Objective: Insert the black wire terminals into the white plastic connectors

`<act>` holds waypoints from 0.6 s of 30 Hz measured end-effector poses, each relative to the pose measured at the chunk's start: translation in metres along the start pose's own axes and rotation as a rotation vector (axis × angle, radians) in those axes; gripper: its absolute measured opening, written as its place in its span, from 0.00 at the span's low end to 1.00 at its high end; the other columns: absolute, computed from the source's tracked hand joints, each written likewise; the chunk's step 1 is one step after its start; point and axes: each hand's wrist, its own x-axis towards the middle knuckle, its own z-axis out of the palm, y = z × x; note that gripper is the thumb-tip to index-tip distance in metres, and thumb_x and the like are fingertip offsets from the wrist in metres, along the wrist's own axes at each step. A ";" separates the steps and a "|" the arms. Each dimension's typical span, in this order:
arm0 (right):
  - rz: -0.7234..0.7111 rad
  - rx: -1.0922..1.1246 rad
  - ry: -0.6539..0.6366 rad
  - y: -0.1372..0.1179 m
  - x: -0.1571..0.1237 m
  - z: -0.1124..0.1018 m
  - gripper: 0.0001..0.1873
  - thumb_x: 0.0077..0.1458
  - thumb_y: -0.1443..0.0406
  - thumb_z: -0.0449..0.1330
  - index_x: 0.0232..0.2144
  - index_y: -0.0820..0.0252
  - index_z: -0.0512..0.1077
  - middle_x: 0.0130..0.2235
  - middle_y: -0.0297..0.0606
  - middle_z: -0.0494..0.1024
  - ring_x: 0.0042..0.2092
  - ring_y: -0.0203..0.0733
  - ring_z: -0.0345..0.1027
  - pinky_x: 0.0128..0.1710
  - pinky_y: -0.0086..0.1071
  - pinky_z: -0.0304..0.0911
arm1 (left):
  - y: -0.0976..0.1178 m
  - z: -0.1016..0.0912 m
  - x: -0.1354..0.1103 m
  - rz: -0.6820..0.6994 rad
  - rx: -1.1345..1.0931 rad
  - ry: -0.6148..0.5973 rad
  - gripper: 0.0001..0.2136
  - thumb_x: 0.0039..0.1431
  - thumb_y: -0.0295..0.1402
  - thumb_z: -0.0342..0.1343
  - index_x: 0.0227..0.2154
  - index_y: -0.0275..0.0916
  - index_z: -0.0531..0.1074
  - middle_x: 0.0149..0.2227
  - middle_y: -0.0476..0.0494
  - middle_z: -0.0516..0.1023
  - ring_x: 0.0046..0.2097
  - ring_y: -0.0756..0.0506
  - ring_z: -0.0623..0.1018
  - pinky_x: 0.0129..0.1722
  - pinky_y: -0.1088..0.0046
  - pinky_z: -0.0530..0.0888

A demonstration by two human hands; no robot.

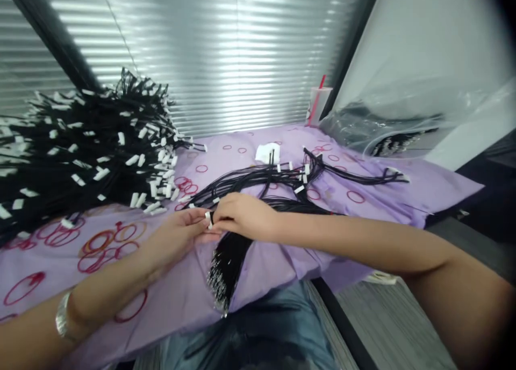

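Note:
My left hand (191, 225) pinches a small white connector (208, 219) between thumb and fingers. Close against it, my right hand (245, 215) is closed on a black wire where it meets the connector; its fingertips partly hide the wire. Below both hands a thick bundle of black wires (231, 262) hangs toward the table's front edge, its ends tipped in silvery metal. More black wires with white connectors (245, 176) lie in a loose sheaf just behind my hands.
A big heap of black wires with white connectors (88, 150) fills the left. Red rubber bands (97, 244) lie scattered on the purple cloth (278, 265). At the back stand a cup with a red straw (318, 104) and a white scrap (267, 152); a clear plastic bag (374, 125) sits right.

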 end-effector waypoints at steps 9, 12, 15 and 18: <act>0.108 -0.049 -0.418 0.097 -0.033 -0.085 0.24 0.47 0.73 0.56 0.48 0.62 0.70 0.50 0.44 0.73 0.51 0.44 0.65 0.53 0.39 0.55 | 0.063 0.031 -0.011 0.453 0.357 0.010 0.06 0.58 0.33 0.54 0.36 0.37 0.70 0.28 0.49 0.79 0.32 0.53 0.80 0.33 0.83 0.74; 0.145 0.007 -0.473 0.111 -0.038 -0.101 0.10 0.54 0.64 0.56 0.36 0.62 0.74 0.37 0.37 0.78 0.37 0.35 0.69 0.41 0.28 0.62 | 0.060 0.038 -0.006 0.530 0.319 0.044 0.08 0.58 0.35 0.54 0.37 0.38 0.70 0.33 0.48 0.79 0.33 0.53 0.79 0.37 0.81 0.75; 0.210 0.005 -0.352 0.106 -0.039 -0.136 0.17 0.57 0.55 0.52 0.34 0.63 0.72 0.32 0.36 0.75 0.34 0.33 0.67 0.35 0.27 0.61 | 0.043 0.036 0.003 0.505 0.203 0.083 0.12 0.58 0.40 0.52 0.42 0.39 0.68 0.45 0.43 0.76 0.40 0.50 0.78 0.45 0.73 0.77; 0.273 -0.039 -0.196 0.097 -0.039 -0.173 0.19 0.55 0.52 0.53 0.33 0.63 0.71 0.30 0.34 0.73 0.31 0.32 0.65 0.32 0.27 0.59 | 0.024 0.038 0.005 0.322 0.309 0.060 0.22 0.60 0.49 0.43 0.50 0.40 0.65 0.57 0.38 0.67 0.56 0.43 0.71 0.60 0.57 0.67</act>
